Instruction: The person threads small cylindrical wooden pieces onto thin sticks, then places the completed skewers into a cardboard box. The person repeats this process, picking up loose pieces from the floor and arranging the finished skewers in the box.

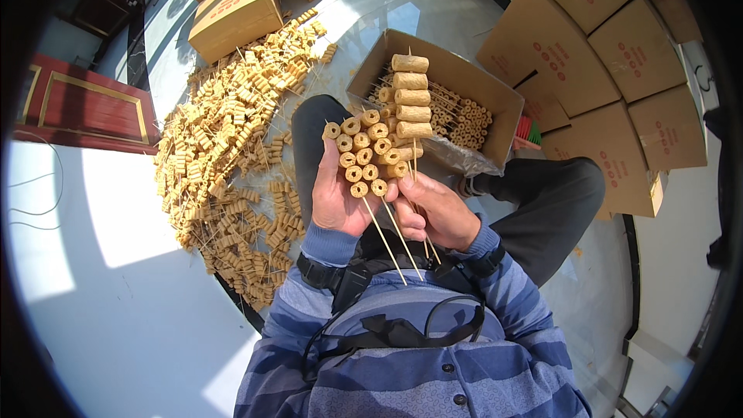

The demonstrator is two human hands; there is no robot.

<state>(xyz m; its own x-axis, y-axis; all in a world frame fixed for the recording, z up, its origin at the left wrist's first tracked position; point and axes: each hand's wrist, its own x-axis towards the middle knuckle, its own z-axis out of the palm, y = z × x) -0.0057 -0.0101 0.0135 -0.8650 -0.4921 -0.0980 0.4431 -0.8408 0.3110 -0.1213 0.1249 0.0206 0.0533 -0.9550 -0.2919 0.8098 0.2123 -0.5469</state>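
Left hand [340, 197]: clasps skewer bundle [365, 159], ends up.
Right hand [437, 209]: pinches upright skewer [410, 97], just right of bundle.

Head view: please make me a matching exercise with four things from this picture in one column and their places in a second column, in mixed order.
Things:
1. single skewer of five tan rolls
2. bundle of skewered tan rolls
3. open brown cardboard box
4. loose pile of tan skewers

Places:
A. on the floor, person's left
B. in the left hand
C. in front of the knees
D. in the right hand

Pairs: 1-D, 2-B, 3-C, 4-A
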